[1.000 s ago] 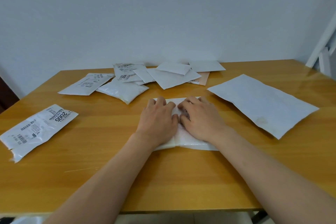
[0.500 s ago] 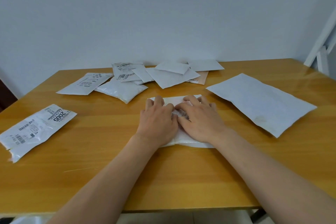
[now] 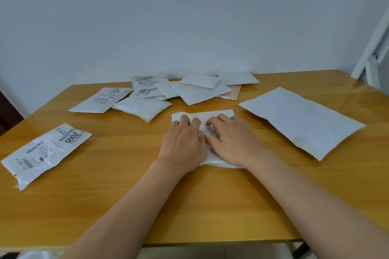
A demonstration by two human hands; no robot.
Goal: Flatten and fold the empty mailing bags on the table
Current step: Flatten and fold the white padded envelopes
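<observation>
Wooden table (image 3: 130,185) against a pale wall, seen from over the person's forearms. At centre, both hands lie palm down on a white mailing bag (image 3: 202,114), side by side and nearly touching at the thumbs. The left hand (image 3: 183,143) covers the bag's left half, its fingers extended and pressed flat; the right hand (image 3: 233,141) covers the right half, its fingers likewise spread and pressing, with nothing gripped in either. Of the bag only the far edge, a strip between the hands with faint print, and the near edge below the right wrist can be seen; whether it is folded cannot be told. To the right, apart from the hands, lies a large flat bag (image 3: 303,121), white and lightly creased. At the left edge of the table lies a labelled bag (image 3: 45,151), printed "2005" with barcodes, its near end torn. Along the far side a pile of bags (image 3: 168,92) overlaps loosely: several white, some with shipping labels, one pinkish at the right. At the far right, a white frame (image 3: 372,52) leans by the wall.
</observation>
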